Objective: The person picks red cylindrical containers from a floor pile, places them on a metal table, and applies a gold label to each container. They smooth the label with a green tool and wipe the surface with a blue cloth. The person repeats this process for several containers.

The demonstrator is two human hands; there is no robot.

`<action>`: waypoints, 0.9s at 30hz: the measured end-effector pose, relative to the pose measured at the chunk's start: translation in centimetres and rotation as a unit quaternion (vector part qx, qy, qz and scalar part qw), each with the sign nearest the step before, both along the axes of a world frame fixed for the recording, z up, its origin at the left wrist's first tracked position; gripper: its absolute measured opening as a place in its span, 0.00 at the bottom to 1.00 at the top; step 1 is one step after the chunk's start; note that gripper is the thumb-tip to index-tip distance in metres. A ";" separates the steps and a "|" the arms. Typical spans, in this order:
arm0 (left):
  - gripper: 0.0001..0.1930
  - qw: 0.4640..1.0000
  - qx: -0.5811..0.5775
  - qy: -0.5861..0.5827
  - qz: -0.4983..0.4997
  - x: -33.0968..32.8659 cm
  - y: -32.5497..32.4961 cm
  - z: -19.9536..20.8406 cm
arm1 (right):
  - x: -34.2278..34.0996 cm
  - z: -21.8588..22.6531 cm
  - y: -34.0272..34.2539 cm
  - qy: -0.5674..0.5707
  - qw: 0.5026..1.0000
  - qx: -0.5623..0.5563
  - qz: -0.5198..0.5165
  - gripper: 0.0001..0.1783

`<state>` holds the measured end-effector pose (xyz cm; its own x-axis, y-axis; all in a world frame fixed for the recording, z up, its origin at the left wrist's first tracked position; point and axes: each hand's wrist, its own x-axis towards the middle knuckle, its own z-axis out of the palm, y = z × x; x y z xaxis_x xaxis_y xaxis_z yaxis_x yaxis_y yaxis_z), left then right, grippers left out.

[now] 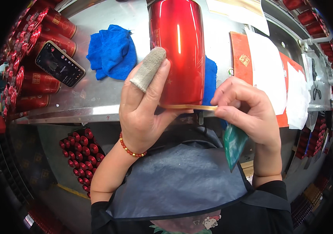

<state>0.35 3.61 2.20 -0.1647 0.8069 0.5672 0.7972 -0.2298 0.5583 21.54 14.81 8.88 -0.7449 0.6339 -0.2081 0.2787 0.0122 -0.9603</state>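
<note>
Red metallic canister point(182, 50) points away from the body over the steel worktable point(100, 97), near end by the front edge; can't tell if its weight rests there. Good handling probably means bracing the canister firmly, keeping the gold band point(197, 107) flat and square along the near rim, pulling evenly without kinks. Left hand point(141, 97) grips: fingers up the left side, one in a beige finger sleeve point(149, 70), thumb across the near end. Right hand point(248, 109) pinches the band's right end, thumb against index, other fingers curled; green glossy piece point(234, 144) hangs below, hold unclear.
</note>
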 end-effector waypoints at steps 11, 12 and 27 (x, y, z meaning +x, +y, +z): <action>0.46 1.000 -0.001 -0.023 -0.014 -0.3 -0.1 -0.4 | 0.4 -1.3 0.3 -0.016 0.999 0.035 -0.002 0.05; 0.46 0.999 0.005 -0.034 -0.016 -0.4 -0.1 -0.6 | 0.4 -1.3 0.4 -0.029 0.999 0.039 0.003 0.05; 0.14 0.994 0.064 0.088 -0.028 1.3 -4.0 -0.6 | -0.2 -2.4 0.1 0.004 1.000 -0.007 -0.028 0.05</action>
